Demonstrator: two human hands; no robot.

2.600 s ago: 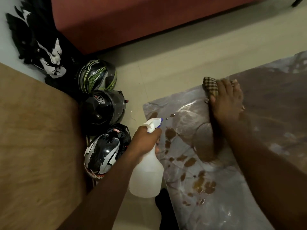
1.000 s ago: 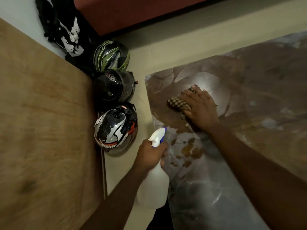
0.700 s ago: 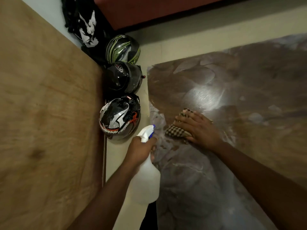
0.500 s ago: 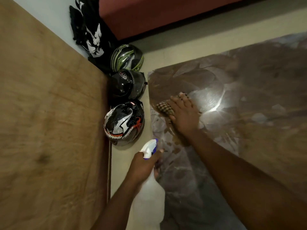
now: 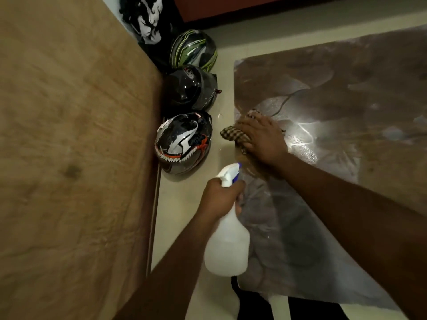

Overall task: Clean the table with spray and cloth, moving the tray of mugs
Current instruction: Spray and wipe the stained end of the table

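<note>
The glossy brown marbled table (image 5: 346, 88) fills the right of the view, with wet streaks near its left edge. My right hand (image 5: 263, 137) presses a checked cloth (image 5: 233, 133) flat at that left edge; part of the cloth hangs over the side. My left hand (image 5: 219, 197) grips the neck of a white spray bottle (image 5: 227, 245), held upright beside the table's left edge with its nozzle (image 5: 231, 173) pointing toward the table. No tray or mugs are in view.
Three motorcycle helmets stand on the pale floor left of the table: a green-striped helmet (image 5: 193, 50), a black helmet (image 5: 191, 88) and a black-and-white fanged helmet (image 5: 182, 142). A wooden panel (image 5: 69, 158) takes up the left side. A red sofa base (image 5: 231, 5) lies beyond.
My right hand has slid the cloth leftward to the table's left edge, where the brown stains were. The bottle stays in my left hand near the edge.
</note>
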